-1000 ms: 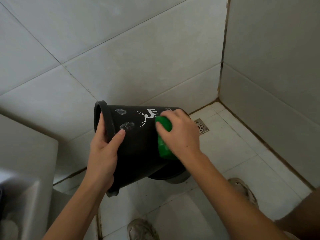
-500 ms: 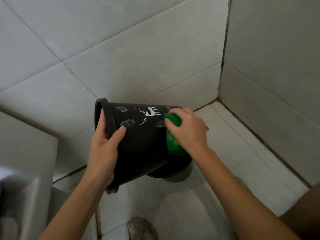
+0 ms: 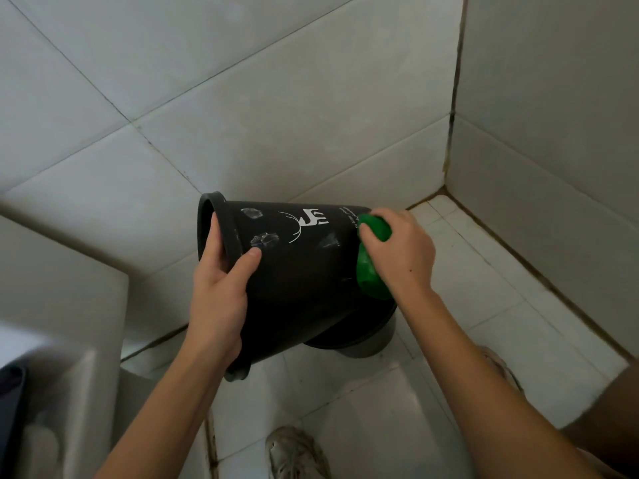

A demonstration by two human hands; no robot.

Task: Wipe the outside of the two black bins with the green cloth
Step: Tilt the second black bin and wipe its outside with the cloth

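A black bin (image 3: 301, 271) with a white deer print lies tilted on its side in the air, its mouth to the left. My left hand (image 3: 218, 292) grips its rim, thumb on the outer wall and fingers inside. My right hand (image 3: 401, 250) holds a bunched green cloth (image 3: 371, 267) against the bin's wall near its base. Pale smudges mark the side near the print. Beneath it, part of a second black bin (image 3: 356, 335) stands on the floor, mostly hidden.
White tiled walls meet in a corner at the right. The tiled floor (image 3: 484, 305) runs below. A white fixture (image 3: 62, 340) sits at the left. My shoes (image 3: 294, 451) show at the bottom edge.
My right hand has slid the green cloth along the bin's wall from near the deer print to the base end. The left hand has kept its grip on the rim.
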